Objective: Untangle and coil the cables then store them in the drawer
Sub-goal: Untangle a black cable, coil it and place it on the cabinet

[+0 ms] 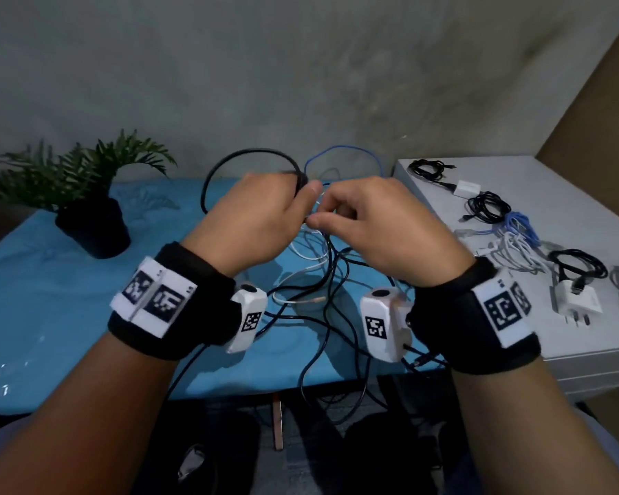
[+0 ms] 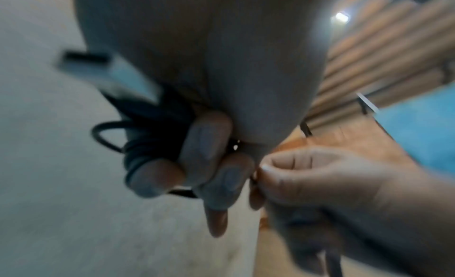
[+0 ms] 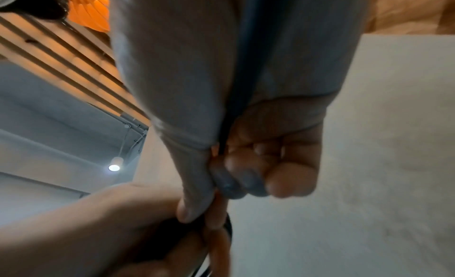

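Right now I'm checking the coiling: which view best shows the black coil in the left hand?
Left wrist: black coil wraps the fingers. Head shows only one loop; right wrist, a dark blur.

A potted plant [image 1: 86, 205] stands at the desk's [image 1: 51, 298] left. The tangled cables [image 1: 315, 291] lie mid-desk. Coiled cables [image 1: 486, 207] and chargers [image 1: 576, 298] lie on the cabinet [image 1: 586, 194] to the right.

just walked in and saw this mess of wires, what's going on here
A person is sorting a tangle of cables on a blue table. The left hand grips a partly coiled black cable, a loop of it arching above the hand. The right hand pinches a black strand right beside it. Several coiled cables and chargers already lie on the white cabinet to the right. No drawer shows open.
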`<action>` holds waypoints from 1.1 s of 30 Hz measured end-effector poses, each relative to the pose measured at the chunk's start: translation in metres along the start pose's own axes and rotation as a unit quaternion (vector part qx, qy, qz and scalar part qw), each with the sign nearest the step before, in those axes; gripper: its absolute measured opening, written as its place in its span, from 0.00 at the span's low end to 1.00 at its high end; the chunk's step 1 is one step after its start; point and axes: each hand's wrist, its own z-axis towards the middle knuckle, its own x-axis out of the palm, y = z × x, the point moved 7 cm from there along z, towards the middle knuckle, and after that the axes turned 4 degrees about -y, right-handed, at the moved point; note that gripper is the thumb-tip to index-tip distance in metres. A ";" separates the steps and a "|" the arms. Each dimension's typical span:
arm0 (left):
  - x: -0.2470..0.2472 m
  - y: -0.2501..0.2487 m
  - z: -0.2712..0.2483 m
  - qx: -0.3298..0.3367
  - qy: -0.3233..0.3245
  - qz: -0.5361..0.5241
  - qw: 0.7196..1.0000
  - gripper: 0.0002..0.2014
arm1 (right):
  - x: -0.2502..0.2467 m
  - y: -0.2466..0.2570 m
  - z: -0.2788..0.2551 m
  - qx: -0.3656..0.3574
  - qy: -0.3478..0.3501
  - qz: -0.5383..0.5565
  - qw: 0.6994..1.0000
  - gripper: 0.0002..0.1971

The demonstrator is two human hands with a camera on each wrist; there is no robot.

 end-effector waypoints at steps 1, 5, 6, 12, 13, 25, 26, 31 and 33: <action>0.003 0.004 0.000 -0.018 0.031 -0.058 0.998 0.24 | -0.005 -0.002 0.000 -0.002 -0.014 -0.002 1.000 0.11; 0.008 0.012 -0.004 -0.060 0.136 -0.300 0.942 0.25 | -0.018 0.001 0.000 -0.061 -0.085 0.014 0.994 0.12; 0.007 0.010 -0.006 -0.057 0.160 -0.357 0.918 0.25 | -0.021 0.002 0.000 -0.073 -0.106 0.029 0.991 0.13; 0.001 -0.016 -0.015 -0.044 0.231 -0.676 0.699 0.22 | -0.010 0.021 -0.004 -0.068 -0.094 0.290 0.950 0.16; 0.001 -0.020 -0.016 -0.039 0.238 -0.697 0.675 0.23 | -0.003 0.025 -0.004 -0.047 -0.083 0.364 0.927 0.17; 0.002 -0.029 -0.019 -0.029 0.297 -0.750 0.590 0.23 | -0.007 0.028 -0.006 0.005 -0.083 0.415 0.906 0.17; 0.002 -0.030 -0.019 -0.029 0.297 -0.751 0.589 0.23 | -0.008 0.030 -0.007 0.004 -0.074 0.437 0.896 0.16; 0.004 -0.023 -0.014 -0.093 0.223 -0.713 0.658 0.24 | -0.010 0.023 -0.004 0.000 -0.148 0.301 0.942 0.20; 0.006 -0.020 -0.012 -0.119 0.184 -0.698 0.682 0.24 | -0.007 0.022 -0.003 0.001 -0.164 0.289 0.943 0.19</action>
